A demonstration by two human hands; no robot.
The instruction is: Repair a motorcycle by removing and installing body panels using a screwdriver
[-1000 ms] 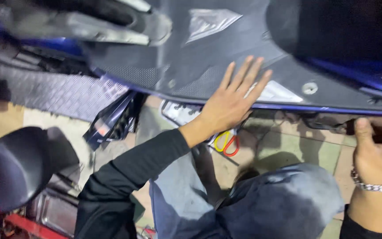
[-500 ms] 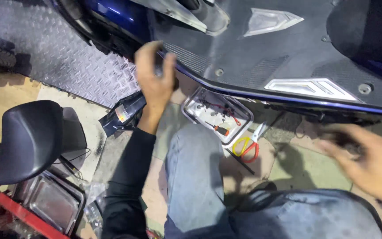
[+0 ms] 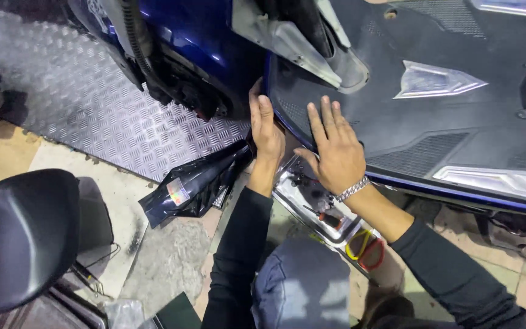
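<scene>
Both hands press open-palmed: my left hand at the dark floorboard panel front edge, my right hand flat just beside it, fingers pointing away.

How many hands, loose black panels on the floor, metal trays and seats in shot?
Hands: 2, left hand and right hand, both on the scooter floorboard
Black panel: 1
Metal tray: 1
Seat: 1
Total: 5
</scene>
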